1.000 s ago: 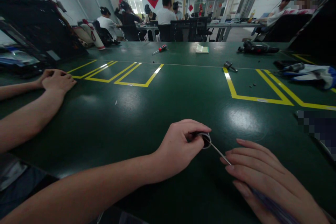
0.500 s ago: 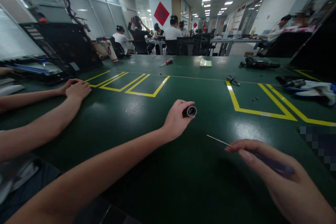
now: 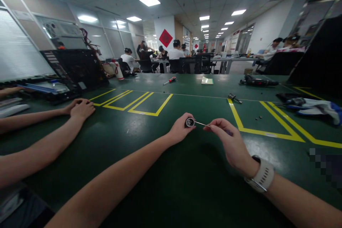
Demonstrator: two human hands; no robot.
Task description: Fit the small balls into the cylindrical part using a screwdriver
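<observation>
My left hand is wrapped around a short dark cylinder, whose round open end with a pale metal rim faces me. Parts inside the rim are too small to make out. Between the fingers of my right hand is a thin screwdriver with a purple handle, mostly covered by the palm. Its slim metal shaft points left, and the tip meets the cylinder's rim or lies just in front of it; I cannot tell which. Both hands are above the green tabletop.
A co-worker's clasped hands rest at left. Farther back lie a red-handled screwdriver, a notepad, a metal fitting and a dark power tool. Small dark bits sit inside yellow tape, near a white-blue glove.
My right hand has moved left and away from me, bringing the screwdriver's tip to the cylinder. My left hand keeps its hold. The camera has tilted upward.
</observation>
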